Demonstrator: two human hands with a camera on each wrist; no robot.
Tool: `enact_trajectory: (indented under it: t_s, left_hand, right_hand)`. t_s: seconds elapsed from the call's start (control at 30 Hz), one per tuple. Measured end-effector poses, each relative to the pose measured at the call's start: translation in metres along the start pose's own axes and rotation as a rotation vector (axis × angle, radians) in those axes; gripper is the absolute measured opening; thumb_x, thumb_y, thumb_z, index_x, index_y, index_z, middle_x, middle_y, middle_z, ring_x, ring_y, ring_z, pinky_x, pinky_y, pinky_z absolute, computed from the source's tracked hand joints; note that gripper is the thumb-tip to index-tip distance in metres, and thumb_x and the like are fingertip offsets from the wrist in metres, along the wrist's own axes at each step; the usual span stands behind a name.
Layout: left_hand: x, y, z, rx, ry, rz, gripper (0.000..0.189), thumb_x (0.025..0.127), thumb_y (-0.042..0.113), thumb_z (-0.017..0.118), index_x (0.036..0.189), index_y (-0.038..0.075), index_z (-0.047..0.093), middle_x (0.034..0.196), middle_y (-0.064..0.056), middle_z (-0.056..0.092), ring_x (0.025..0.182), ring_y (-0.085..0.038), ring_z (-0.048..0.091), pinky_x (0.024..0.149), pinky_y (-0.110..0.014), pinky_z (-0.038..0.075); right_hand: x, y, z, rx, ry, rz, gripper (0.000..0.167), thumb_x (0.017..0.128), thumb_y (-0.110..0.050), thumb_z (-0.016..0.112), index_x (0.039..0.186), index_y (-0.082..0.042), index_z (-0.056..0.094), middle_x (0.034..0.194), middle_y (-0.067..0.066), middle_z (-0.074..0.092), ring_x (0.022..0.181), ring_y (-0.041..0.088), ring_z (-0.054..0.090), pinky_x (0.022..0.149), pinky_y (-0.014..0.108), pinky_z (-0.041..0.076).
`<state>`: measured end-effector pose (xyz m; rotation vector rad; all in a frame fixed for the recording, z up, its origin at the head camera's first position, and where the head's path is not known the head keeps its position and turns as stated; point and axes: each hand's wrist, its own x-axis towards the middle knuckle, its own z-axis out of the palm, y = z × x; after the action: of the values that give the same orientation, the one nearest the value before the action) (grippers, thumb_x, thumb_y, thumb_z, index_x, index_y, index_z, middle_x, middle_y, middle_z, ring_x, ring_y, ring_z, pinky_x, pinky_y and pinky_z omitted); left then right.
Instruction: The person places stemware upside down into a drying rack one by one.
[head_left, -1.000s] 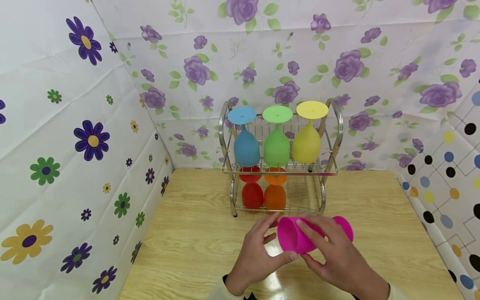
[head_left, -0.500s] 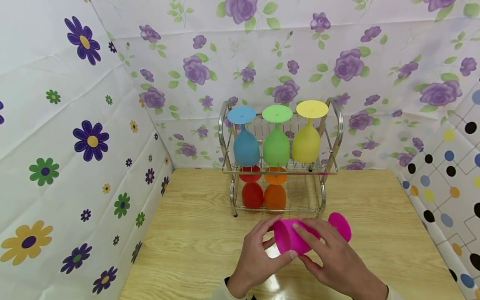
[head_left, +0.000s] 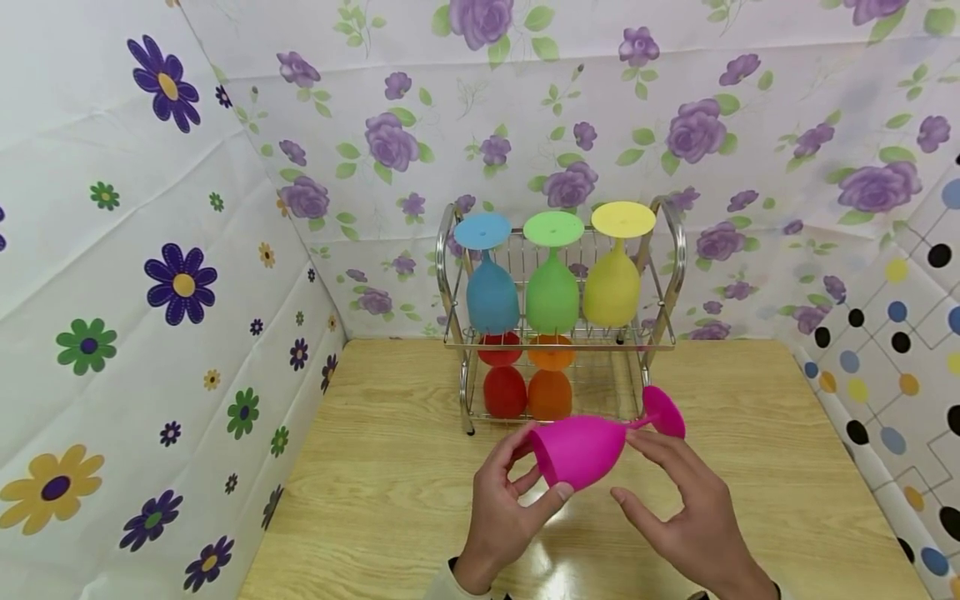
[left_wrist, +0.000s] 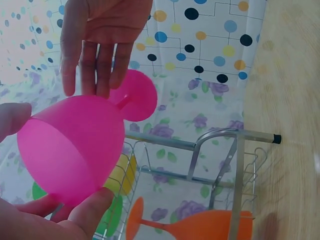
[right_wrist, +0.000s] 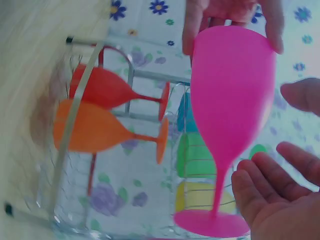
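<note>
A pink plastic goblet [head_left: 581,450] is held in the air in front of the rack, tilted with its mouth toward the lower left and its foot toward the upper right. My left hand [head_left: 501,508] grips the bowl near the rim, thumb on one side and fingers on the other. My right hand [head_left: 690,508] is spread open by the stem, its thumb away from the goblet. Its fingertips are close to the stem; whether they touch cannot be told. In the right wrist view the goblet's bowl [right_wrist: 232,85] hangs from the left hand's fingers [right_wrist: 272,30].
A two-tier chrome rack [head_left: 645,347] stands behind the hands. Upside down on its upper tier are blue [head_left: 492,296], green [head_left: 552,296] and yellow [head_left: 612,292] goblets. Red [head_left: 505,392] and orange [head_left: 550,394] ones fill the lower tier's left and middle. Patterned cloth surrounds the wooden table [head_left: 390,467].
The right hand has let go of the bowl and opened, moving right toward the stem. The goblet has tilted, its foot rising toward the rack. The left hand keeps its grip near the rim.
</note>
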<state>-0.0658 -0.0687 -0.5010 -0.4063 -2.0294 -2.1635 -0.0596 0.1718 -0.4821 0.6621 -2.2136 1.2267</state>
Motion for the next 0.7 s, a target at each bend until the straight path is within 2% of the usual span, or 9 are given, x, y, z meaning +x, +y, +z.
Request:
enact_trajectory:
  t_s: [0.07,0.17,0.33,0.4,0.5,0.6,0.7]
  left_hand:
    - [0.0,-0.002,0.0,-0.048,0.018,0.02,0.07,0.089,0.005,0.083,0.152,0.012,0.054,0.143,-0.014,0.06,0.128,-0.035,0.062,0.093,-0.04,0.063]
    - [0.0,-0.004,0.002,-0.114,0.04,0.055,0.068,0.089,0.0,0.081,0.151,0.01,0.054,0.142,-0.018,0.06,0.127,-0.036,0.063,0.093,-0.042,0.064]
    - [-0.003,-0.003,0.006,-0.233,0.068,0.03,0.067,0.089,-0.003,0.079,0.15,0.005,0.054,0.143,-0.022,0.058,0.128,-0.035,0.063,0.095,-0.044,0.063]
    - [-0.005,-0.003,0.008,-0.283,0.071,0.032,0.066,0.09,-0.003,0.078,0.151,0.002,0.052,0.143,-0.023,0.057,0.128,-0.033,0.063,0.096,-0.043,0.063]
    - [-0.007,-0.007,0.012,-0.356,0.052,0.092,0.065,0.092,-0.004,0.074,0.151,-0.005,0.048,0.144,-0.026,0.057,0.127,-0.029,0.064,0.096,-0.043,0.064]
    - [-0.009,-0.01,0.017,-0.398,0.023,0.143,0.065,0.093,-0.005,0.071,0.152,-0.009,0.045,0.145,-0.027,0.056,0.127,-0.027,0.064,0.096,-0.043,0.064]
    - [-0.01,-0.012,0.02,-0.429,0.001,0.159,0.065,0.094,-0.005,0.07,0.152,-0.011,0.043,0.145,-0.027,0.056,0.129,-0.026,0.063,0.097,-0.043,0.063]
  right_hand:
    - [-0.001,0.0,0.002,0.067,0.002,0.104,0.072,0.073,0.006,0.092,0.139,-0.006,0.067,0.132,0.011,0.069,0.13,0.006,0.063,0.107,0.014,0.051]
    - [-0.002,0.002,0.006,0.212,0.003,0.246,0.062,0.08,0.011,0.086,0.138,-0.003,0.066,0.133,0.012,0.068,0.129,0.008,0.064,0.104,0.02,0.056]
    - [-0.004,0.007,0.017,0.456,0.039,0.387,0.052,0.089,0.014,0.075,0.139,0.006,0.061,0.136,0.005,0.067,0.126,0.011,0.066,0.105,0.026,0.058]
    - [-0.004,0.008,0.022,0.553,0.053,0.406,0.052,0.091,0.016,0.072,0.141,0.01,0.057,0.138,0.002,0.066,0.126,0.011,0.067,0.104,0.029,0.058]
    - [-0.003,0.007,0.027,0.699,0.062,0.411,0.053,0.093,0.018,0.067,0.144,0.013,0.052,0.136,0.001,0.066,0.124,0.011,0.067,0.102,0.03,0.059]
    - [-0.003,0.005,0.031,0.845,0.061,0.406,0.052,0.095,0.02,0.062,0.145,0.01,0.051,0.133,0.004,0.067,0.121,0.013,0.069,0.099,0.029,0.062]
    - [-0.003,0.002,0.034,0.969,0.066,0.406,0.053,0.096,0.021,0.058,0.147,0.006,0.051,0.131,0.008,0.067,0.118,0.016,0.07,0.096,0.029,0.063]
